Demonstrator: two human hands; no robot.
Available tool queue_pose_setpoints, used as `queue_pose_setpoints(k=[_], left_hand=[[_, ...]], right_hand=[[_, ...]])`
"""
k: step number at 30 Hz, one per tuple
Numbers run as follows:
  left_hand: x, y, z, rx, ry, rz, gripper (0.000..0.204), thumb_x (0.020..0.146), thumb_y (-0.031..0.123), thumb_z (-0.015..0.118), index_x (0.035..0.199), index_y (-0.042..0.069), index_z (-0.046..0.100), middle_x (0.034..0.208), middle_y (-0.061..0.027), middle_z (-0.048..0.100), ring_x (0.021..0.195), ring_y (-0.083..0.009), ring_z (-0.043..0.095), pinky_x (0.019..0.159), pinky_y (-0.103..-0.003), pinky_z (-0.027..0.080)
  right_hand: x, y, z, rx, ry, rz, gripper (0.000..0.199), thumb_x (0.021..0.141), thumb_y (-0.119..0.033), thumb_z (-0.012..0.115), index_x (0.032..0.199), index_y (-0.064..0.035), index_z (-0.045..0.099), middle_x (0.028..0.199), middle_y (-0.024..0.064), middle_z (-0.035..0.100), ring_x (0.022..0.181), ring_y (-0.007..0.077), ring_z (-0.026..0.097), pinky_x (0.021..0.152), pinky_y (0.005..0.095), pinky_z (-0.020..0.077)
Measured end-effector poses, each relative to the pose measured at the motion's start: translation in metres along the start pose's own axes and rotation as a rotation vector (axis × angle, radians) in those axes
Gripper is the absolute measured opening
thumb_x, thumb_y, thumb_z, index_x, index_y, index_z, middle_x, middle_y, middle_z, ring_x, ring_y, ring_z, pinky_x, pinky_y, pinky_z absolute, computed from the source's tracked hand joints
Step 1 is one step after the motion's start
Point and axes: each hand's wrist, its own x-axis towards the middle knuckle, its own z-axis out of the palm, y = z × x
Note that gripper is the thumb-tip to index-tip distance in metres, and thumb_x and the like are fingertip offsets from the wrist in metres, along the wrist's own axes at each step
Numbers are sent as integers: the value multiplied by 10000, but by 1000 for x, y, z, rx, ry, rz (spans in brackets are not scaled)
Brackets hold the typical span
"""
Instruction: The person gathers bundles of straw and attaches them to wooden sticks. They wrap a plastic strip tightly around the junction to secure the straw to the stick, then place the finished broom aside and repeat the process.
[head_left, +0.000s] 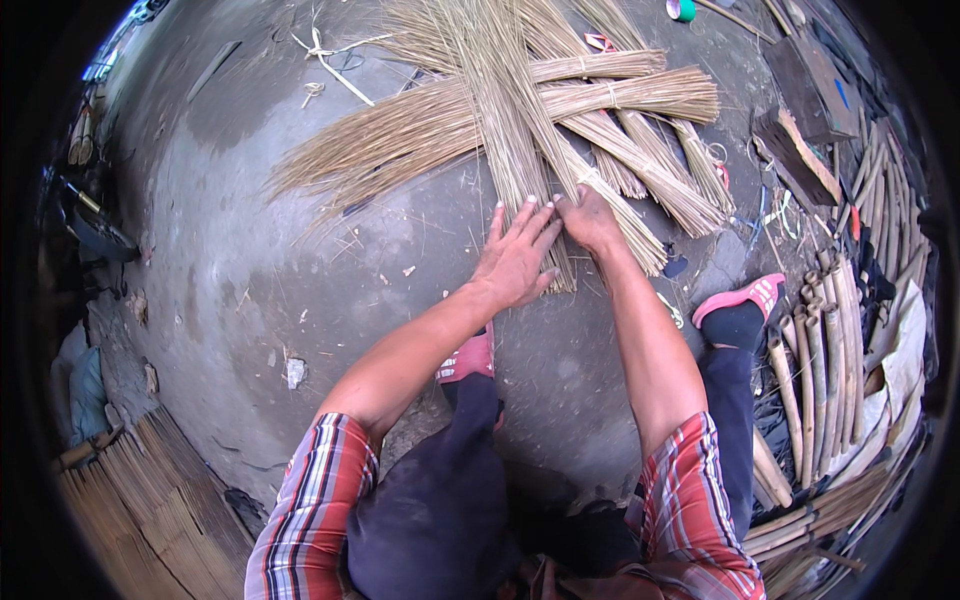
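Note:
My left hand (513,262) lies with fingers stretched out across the lower end of a loose bundle of dry, straw-coloured stalks (510,150). Just right of it, my right hand (592,222) is closed, fingers curled and thumb up, on a tied stalk bundle (622,225) that slants down to the right. Its fingertips are partly hidden. Under and beyond these, more bundles are crossed; one tied bundle (400,125) fans out to the left, and another (655,170) points to the lower right.
Pale strips (318,50) lie on the grey floor (250,250) at far left. A green tape roll (681,10) is at the top. Bamboo poles (825,370) and a dark wooden block (815,85) stand at right, slats (160,500) at lower left. My feet in pink sandals (468,358) flank the work.

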Motion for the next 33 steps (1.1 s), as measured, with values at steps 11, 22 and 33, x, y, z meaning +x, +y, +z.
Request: queue_pose_setpoints(k=[11,22,33], left_hand=[[25,-15,20,15,-264,-24,625,1068,616,451,1627,336,432,1795,-54,115,1655,-350,11,1305,-650,51],[-7,19,-70,-1695,172,-94,611,1023,637,589,1294,92,647,1352,-196,611,1307,-322,567,1133,-506,443],[-84,-56,-151,-1401,891,-373,422,1087,468,613,887,101,562,626,36,440,527,-88,435,557,-298,449]], right_hand=[[-65,-58,-104,248,493,-219,409,1101,-460,550,1007,-66,610,723,-4,543,659,142,544,603,359,436],[-169,-26,-61,158,-221,-153,365,1070,-410,636,1144,-54,668,908,70,677,884,190,642,824,394,520],[-166,-24,-37,384,-58,-307,616,1031,-401,695,1486,-10,556,1184,154,720,1052,219,694,942,347,559]])
